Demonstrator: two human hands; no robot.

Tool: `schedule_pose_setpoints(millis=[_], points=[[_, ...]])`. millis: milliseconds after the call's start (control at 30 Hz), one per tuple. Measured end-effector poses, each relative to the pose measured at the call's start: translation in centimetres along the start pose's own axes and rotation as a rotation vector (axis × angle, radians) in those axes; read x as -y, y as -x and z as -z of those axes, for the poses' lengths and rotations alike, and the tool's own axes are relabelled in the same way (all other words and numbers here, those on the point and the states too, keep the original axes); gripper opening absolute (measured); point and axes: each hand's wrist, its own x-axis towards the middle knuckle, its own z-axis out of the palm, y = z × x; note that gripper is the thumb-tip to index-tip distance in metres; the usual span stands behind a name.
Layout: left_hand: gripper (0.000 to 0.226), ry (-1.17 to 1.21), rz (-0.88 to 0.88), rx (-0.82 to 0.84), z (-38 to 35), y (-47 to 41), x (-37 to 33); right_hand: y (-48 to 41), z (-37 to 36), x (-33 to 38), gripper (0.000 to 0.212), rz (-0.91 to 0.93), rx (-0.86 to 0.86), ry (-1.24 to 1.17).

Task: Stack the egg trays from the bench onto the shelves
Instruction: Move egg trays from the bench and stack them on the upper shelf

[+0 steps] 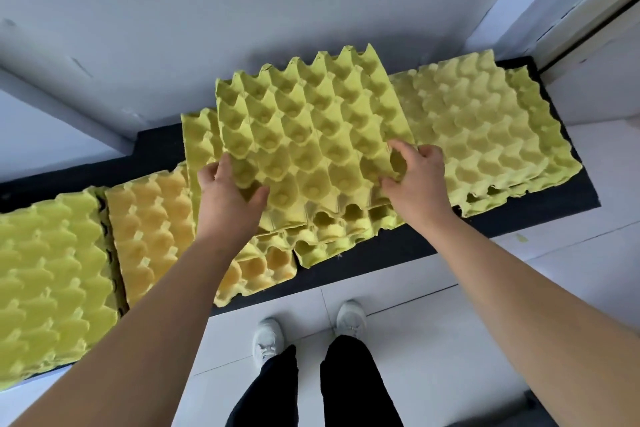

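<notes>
Two hands grip the top egg tray (304, 135) at its near edge, left hand (228, 191) and right hand (417, 177); a bare strip of bench (398, 246) shows beside that edge.

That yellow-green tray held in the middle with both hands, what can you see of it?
The held tray is yellow-green, seemingly moulded paper pulp, with rows of empty cups between pointed peaks and a scalloped edge. It is tilted and askew, far edge raised, above a stack of similar trays on the black bench. The left hand grips its near left edge, the right hand its near right corner.
</notes>
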Motion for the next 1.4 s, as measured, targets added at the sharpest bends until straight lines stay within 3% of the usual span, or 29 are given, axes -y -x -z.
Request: schedule_pose_setpoints(millis=[233,433,667,933,1167,1400], points=[[0.051,0.018,0.072,-0.013,2.4,-0.6,6.0,3.0,-4.6,2.6,0.056,0.032,0.017,-0.04],[0.069,0.045,0.088,0.02,2.1,-1.1,8.1,4.1,-6.6,2.6,0.055,0.024,0.045,-0.05],[0.065,0.209,0.102,0.073,1.2,-0.6,9.0,3.9,-6.6,2.2,0.056,0.026,0.099,-0.022],[0.05,0.197,0.121,-0.028,0.0,0.9,9.5,5.1,-6.1,1.3,0.049,0.102,0.114,-0.06],[0.067,0.178,0.098,-0.011,-0.6,0.8,10.0,4.6,-6.9,1.2,0.051,0.073,0.12,-0.026],[0.068,0.174,0.128,-0.033,-0.4,1.0,9.6,4.2,-6.2,1.7,0.05,0.076,0.078,-0.058]])
